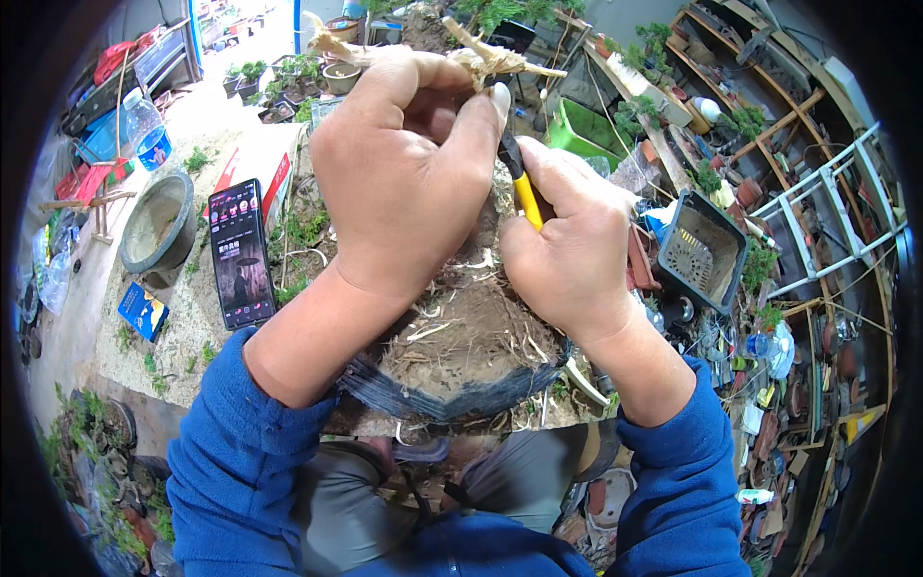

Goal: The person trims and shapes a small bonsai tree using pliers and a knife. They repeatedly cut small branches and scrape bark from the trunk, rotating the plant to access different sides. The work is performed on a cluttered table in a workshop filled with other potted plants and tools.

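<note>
My left hand (399, 173) is closed at the top centre, its fingers curled at a pale, bark-stripped branch (490, 60) with splintered, forking ends. Close beside it, my right hand (567, 236) wraps round a hand tool with a yellow-and-black handle (525, 192). The tool's dark end points up toward the branch near my left thumb; its working tip is hidden, so its exact kind does not show. Below both hands sits a mass of soil (452, 346) with pale, torn roots and shavings, in a black plastic-walled container (433, 396).
Left on the bench stand a phone (242, 255) with a lit screen, a round grey pot (159, 223), a small blue box (143, 311) and a plastic bottle (146, 130). Rightward are a black plastic basket (704, 252), a green bin (585, 133), cluttered wooden shelves and a pale metal ladder (817, 207).
</note>
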Motion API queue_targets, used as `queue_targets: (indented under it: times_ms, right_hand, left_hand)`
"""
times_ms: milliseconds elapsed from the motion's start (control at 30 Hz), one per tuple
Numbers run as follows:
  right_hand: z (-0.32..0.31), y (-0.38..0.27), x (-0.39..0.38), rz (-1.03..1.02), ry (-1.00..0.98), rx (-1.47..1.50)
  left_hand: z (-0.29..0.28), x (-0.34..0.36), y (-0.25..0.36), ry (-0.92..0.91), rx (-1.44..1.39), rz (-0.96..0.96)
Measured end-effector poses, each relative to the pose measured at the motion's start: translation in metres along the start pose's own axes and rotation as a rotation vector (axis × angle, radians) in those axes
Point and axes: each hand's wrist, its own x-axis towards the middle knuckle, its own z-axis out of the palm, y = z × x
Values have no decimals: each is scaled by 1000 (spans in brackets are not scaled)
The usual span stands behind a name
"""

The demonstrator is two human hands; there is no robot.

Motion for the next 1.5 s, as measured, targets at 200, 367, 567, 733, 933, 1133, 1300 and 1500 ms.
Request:
queue_targets:
  times_ms: [200,367,567,733,933,1133,1300,1500]
  right_hand:
    - [3,6,-1,-46,10,31]
    - [-2,3,-2,24,-45,29]
    - [0,1,-1,-3,6,11]
    - [-2,0,-4,42,-70,-9]
    - [-2,-1,-6,69,-64,12]
    - [-2,2,-4,52,-100,6]
    - [-8,2,-3,77,-135,5]
    - [-20,3,-8,121,-248,32]
  left_hand:
    - [2,-2,1,-18,-262,-215]
    - [2,0,3,-48,-212,-180]
    - [1,-3,6,-33,-276,-251]
    - [-2,-3,-1,-79,-155,-241]
    - [-3,-6,-10,-66,-220,-220]
    - [0,-4,-8,-40,-247,-224]
    - [-2,-4,-10,-85,-152,-213]
    - [-5,-6,-10,-144,-16,-64]
